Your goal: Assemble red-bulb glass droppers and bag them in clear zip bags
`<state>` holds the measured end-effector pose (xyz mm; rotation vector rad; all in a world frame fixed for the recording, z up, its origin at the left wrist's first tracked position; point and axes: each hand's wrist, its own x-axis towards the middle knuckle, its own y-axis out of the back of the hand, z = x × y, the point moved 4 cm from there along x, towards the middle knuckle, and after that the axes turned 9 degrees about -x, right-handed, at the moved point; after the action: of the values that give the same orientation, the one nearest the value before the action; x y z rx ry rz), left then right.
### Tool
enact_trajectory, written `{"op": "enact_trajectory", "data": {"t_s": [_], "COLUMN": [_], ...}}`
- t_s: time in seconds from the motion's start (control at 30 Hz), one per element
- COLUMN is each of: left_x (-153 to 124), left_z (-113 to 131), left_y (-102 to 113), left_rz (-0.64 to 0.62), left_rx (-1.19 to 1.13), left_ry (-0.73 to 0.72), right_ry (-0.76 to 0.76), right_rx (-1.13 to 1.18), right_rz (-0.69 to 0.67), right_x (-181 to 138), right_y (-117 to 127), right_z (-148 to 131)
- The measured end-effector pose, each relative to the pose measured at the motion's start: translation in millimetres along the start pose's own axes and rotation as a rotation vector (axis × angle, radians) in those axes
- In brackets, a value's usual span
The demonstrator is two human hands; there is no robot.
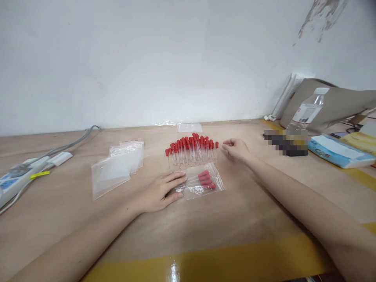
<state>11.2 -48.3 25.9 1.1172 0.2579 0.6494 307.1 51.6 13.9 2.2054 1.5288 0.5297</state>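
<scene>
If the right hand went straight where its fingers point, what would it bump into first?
Probably the red-topped dropper at the bunch's right edge, the one nearest the right hand, though depth is hard to judge from this single view.

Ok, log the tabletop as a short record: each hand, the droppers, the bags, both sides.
Left hand: over the left end of the filled bag
Right hand: beside the right end of the loose droppers; grip unclear
Filled bag: clear, bagged droppers inside, red bulbs toward the right
Loose droppers: beyond the bag, red bulbs toward the wall
Left side: overlapping clear bags, power strip
Right side: bottle, blue pack
</scene>
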Motion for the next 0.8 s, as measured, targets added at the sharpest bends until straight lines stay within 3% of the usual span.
{"op": "enact_trajectory", "data": {"t_s": [0.13,0.3,0.43,0.6,0.8], "left_x": [-1,-2,-2,-2,-1], "left_z": [1,2,2,1,1], "left_y": [0,0,-1,-1,-1], "left_rz": [-0.014,-0.019,-0.019,-0.028,-0.035], "left_rx": [-0.005,-0.011,-0.012,-0.008,-0.001], "left_ry": [-0.023,-0.025,-0.04,-0.025,-0.009], "right_ry": [-0.015,-0.078,-0.099,-0.115,-0.146], "right_rx": [-0.177,-0.119,0.024,0.35,0.619], "right_rz": [0.041,-0.023,-0.049,0.031,-0.011], "right_x": [33,40,23,-19,-60], "right_y": [-12,-23,-8,12,0], "right_z": [1,2,-2,6,12]}}
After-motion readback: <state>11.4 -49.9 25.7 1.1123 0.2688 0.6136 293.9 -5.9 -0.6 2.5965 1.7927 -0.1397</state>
